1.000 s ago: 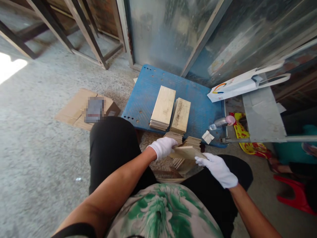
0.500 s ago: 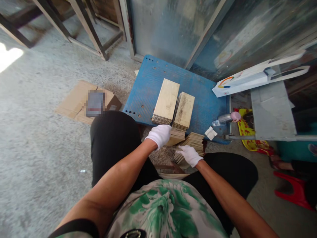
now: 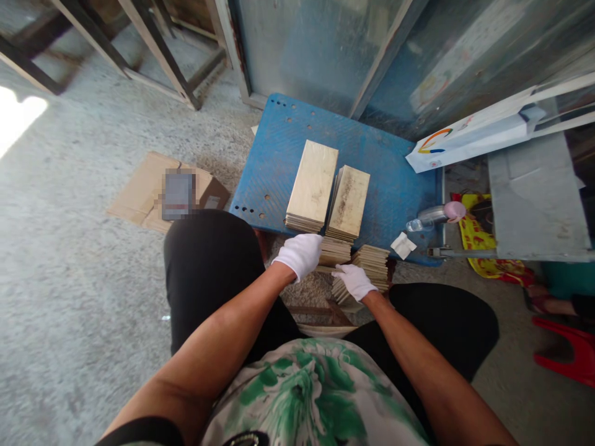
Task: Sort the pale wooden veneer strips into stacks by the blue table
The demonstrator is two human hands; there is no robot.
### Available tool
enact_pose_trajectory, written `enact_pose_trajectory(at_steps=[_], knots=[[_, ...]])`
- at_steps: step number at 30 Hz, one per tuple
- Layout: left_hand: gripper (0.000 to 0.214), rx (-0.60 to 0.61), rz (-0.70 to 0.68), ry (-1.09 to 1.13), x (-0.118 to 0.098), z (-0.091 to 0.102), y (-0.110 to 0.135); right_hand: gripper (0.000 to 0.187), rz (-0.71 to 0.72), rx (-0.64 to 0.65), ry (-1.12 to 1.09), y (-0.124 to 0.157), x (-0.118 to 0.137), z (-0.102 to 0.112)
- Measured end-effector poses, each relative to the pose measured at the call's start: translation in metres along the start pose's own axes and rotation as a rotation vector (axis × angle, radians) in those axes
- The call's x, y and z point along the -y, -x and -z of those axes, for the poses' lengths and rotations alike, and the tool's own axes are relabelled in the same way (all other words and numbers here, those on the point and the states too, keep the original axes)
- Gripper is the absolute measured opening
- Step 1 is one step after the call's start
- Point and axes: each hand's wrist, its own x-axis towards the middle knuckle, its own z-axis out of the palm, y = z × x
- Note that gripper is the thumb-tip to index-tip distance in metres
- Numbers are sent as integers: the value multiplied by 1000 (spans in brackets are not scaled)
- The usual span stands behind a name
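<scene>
The person's left hand, in a soft white cloth glove, was curled over the near end of a short pile of thin, pale wooden slats. Its fingers were bent and hidden, so I cannot tell if it was gripping the pile. The right hand, also in a white glove, lay flat with its fingers close together on top of a fanned-out pile of the same thin slats. This pile sat just beside the short one, low between the person's knees. The slats were flat rectangles, light tan, with their thin edges showing like the pages of a book. Just past the hands, two taller, neat stacks of slats stood side by side on a bumpy blue plastic board with round holes. Some top slats had dark smudges. Near the right edge of the board lay a small white paper scrap and a clear bottle with a pink cap. A flat brown cardboard sheet lay on the rough grey concrete floor to the left.
</scene>
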Motion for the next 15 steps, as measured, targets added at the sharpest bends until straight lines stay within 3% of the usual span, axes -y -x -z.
enact_pose_trajectory(at_steps=[8, 15], knots=[[28, 66, 25, -53, -3, -9, -9, 29, -84, -3, 3, -9, 0, -2], [27, 99, 11, -89, -9, -19, -15, 32, -184, -84, 3, -4, 4, -1]])
